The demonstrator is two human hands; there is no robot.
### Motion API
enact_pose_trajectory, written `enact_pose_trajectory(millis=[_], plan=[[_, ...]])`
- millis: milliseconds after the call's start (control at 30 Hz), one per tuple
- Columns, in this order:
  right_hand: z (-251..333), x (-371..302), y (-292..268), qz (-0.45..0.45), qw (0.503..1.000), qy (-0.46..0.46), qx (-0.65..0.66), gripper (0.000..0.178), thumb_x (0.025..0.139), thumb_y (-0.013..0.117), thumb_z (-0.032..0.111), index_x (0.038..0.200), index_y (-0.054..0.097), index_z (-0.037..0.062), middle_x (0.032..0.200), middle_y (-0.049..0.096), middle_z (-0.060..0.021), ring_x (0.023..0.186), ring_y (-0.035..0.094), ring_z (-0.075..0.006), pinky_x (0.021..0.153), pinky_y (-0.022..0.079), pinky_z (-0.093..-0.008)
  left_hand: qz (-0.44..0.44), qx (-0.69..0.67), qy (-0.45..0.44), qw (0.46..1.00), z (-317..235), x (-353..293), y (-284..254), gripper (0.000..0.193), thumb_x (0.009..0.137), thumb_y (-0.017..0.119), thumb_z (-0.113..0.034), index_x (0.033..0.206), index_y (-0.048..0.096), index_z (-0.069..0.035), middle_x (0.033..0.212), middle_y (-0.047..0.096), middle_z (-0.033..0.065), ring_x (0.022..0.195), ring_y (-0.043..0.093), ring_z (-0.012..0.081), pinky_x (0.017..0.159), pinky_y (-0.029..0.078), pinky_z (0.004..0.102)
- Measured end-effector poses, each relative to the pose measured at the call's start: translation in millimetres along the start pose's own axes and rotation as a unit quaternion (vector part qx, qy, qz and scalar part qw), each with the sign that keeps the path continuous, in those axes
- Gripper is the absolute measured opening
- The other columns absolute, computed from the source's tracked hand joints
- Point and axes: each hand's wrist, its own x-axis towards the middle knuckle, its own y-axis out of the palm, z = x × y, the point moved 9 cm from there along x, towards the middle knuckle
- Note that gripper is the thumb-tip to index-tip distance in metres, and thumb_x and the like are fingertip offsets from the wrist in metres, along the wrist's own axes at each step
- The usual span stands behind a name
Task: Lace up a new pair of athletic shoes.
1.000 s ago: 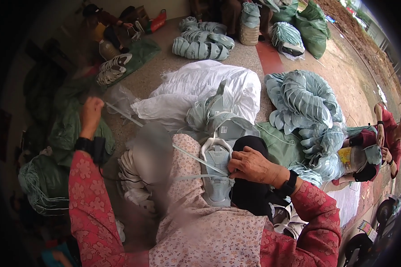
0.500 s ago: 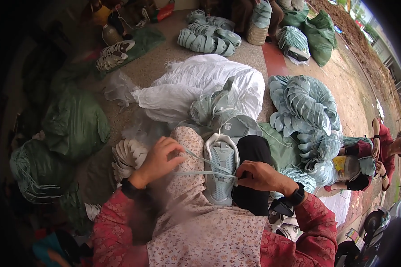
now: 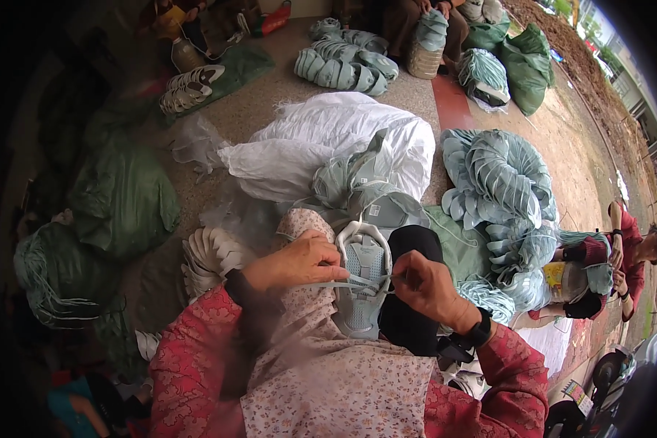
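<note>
A pale blue shoe upper (image 3: 363,310) with a white collar edge rests between my knees, its collar end pointing away from me. Light blue shoelace (image 3: 361,283) crosses its middle in strands. At the upper's left edge my left hand (image 3: 306,261) is closed, thumb and fingers pinching lace. My right hand (image 3: 429,290) is pinched at the right edge, where the lace comes through; its fingertips partly hide what they grip. Just beyond the upper, more grey-blue uppers (image 3: 387,208) lie against a white sack (image 3: 328,131).
Strings of pale blue uppers (image 3: 507,171) pile at the right, and cream uppers (image 3: 215,255) stack by my left knee. Green sacks (image 3: 124,197) stand at far left. A co-worker in red (image 3: 635,248) sits at the right; other people sit at the back.
My left hand has moved right, from out beside the upper to its edge, and the lace stretch between has shortened. My right hand has shifted slightly right, with its fingers raised.
</note>
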Motion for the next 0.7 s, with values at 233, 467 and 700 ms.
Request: enact_pose_trajectory(millis=[233, 467, 700], plan=[[-3, -1, 14, 0.188, 0.942, -0.025, 0.278, 0.025, 0.095, 0.063, 0.009, 0.119, 0.062, 0.0003, 0.09, 0.067, -0.0017, 0.082, 0.062, -0.0099, 0.072, 0.049, -0.0234, 0.042, -0.289, -0.167, 0.942, 6, 2, -3, 0.035, 0.098, 0.063, -0.029, 0.075, 0.06, -0.003, 0.069, 0.045, -0.008, 0.066, 0.039, 0.003, 0.057, 0.035, 0.0237], [-26, -4, 38, 0.29, 0.931, 0.066, 0.212, 0.026, 0.095, 0.065, 0.017, 0.114, 0.068, -0.0001, 0.089, 0.069, -0.0042, 0.073, 0.066, -0.0102, 0.061, 0.053, -0.0245, 0.003, -0.334, -0.155, 0.93, 13, 5, -17, 0.038, 0.099, 0.061, -0.035, 0.078, 0.062, -0.003, 0.068, 0.043, -0.0095, 0.066, 0.036, 0.0007, 0.057, 0.031, 0.0229], [-9, -4, 49, 0.267, 0.957, 0.024, 0.115, 0.017, 0.087, 0.073, 0.017, 0.095, 0.071, 0.0021, 0.084, 0.064, -0.0028, 0.063, 0.062, -0.0133, 0.053, 0.05, -0.0273, -0.026, -0.363, -0.173, 0.915, 22, -1, -25, 0.034, 0.098, 0.063, -0.029, 0.073, 0.058, -0.008, 0.068, 0.041, -0.0114, 0.062, 0.033, 0.0005, 0.053, 0.026, 0.0209]])
